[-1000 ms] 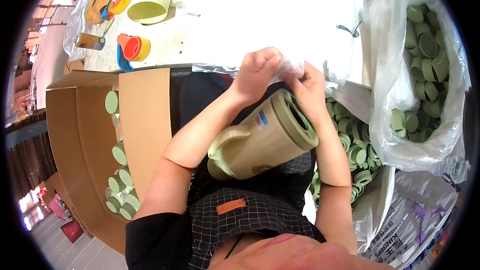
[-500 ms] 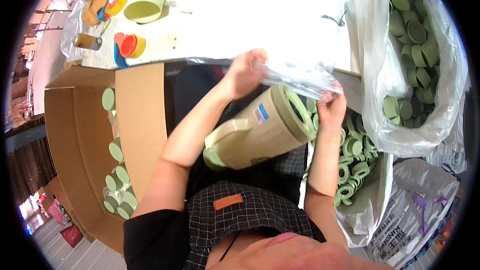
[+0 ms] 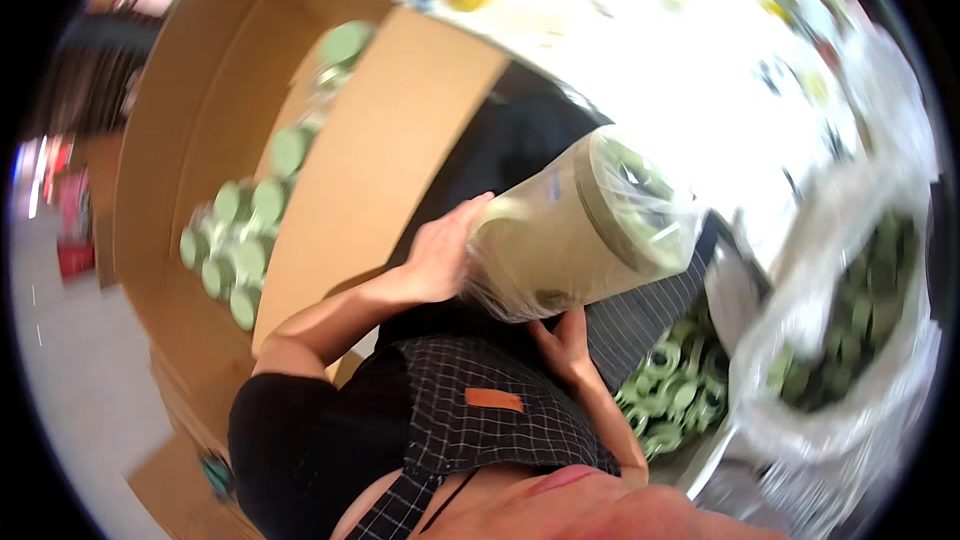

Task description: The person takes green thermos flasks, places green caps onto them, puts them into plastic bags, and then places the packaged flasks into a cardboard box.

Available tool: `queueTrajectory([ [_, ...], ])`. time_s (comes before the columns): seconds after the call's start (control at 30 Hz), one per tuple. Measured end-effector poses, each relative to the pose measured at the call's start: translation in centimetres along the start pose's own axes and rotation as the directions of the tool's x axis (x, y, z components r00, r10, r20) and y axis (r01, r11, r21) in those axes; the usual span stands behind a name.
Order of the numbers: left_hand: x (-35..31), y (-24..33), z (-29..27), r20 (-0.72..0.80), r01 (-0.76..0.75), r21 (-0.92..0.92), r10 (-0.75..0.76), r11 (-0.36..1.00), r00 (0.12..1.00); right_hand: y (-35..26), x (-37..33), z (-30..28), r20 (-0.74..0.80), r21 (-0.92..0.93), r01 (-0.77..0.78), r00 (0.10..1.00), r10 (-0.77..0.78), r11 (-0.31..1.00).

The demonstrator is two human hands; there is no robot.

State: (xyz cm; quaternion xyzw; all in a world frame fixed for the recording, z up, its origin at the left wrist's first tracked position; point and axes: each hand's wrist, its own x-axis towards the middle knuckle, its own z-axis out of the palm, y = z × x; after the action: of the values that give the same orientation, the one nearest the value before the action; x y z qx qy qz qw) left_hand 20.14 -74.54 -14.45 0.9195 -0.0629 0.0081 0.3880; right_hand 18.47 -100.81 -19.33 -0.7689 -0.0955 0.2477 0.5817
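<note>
Pale green plastic jug [image 3: 560,240] in a clear bag lies tilted over the lap; left hand [image 3: 440,255] cups its base, right hand [image 3: 565,345] props underneath. Slick film could let it slip.

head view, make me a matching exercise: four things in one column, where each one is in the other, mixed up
Things:
1. left hand
2. right hand
3. cardboard box
4. clear bag of green lids

Places:
a. under the pale green jug
b. far right of the picture
c. on the jug's bottom end
d. left of the person

Pairs: 1-c, 2-a, 3-d, 4-b
</note>
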Motion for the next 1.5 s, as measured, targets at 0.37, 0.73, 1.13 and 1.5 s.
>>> queueTrajectory([
  [0.37, -9.7, -10.5, -17.6, -0.751, 0.419, 0.199, -0.137, 0.886, 0.646, -19.9, 10.7, 7.7, 0.448, 0.418, 0.586, 0.532, -0.719, 0.694],
  [0.73, -21.4, -38.6, -24.2, -0.02, 0.788, -0.613, -0.998, 0.056, 0.055, -8.5, 6.1, 3.6, 0.336, 0.057, 0.023, 0.941, -0.04, 0.998],
  [1.13, -16.1, -33.5, -21.4, -0.548, 0.876, -0.027, -0.74, 0.481, 0.389, -8.7, 8.5, -16.5, -0.461, -0.238, 0.205, 0.836, -0.297, 0.949],
  [1.5, 14.2, -3.7, -10.3, -0.313, 0.161, 0.282, -0.068, 0.946, 0.947, 13.9, -5.1, -48.7, -0.879, -0.457, -0.842, 0.477, 0.0, 0.286],
])
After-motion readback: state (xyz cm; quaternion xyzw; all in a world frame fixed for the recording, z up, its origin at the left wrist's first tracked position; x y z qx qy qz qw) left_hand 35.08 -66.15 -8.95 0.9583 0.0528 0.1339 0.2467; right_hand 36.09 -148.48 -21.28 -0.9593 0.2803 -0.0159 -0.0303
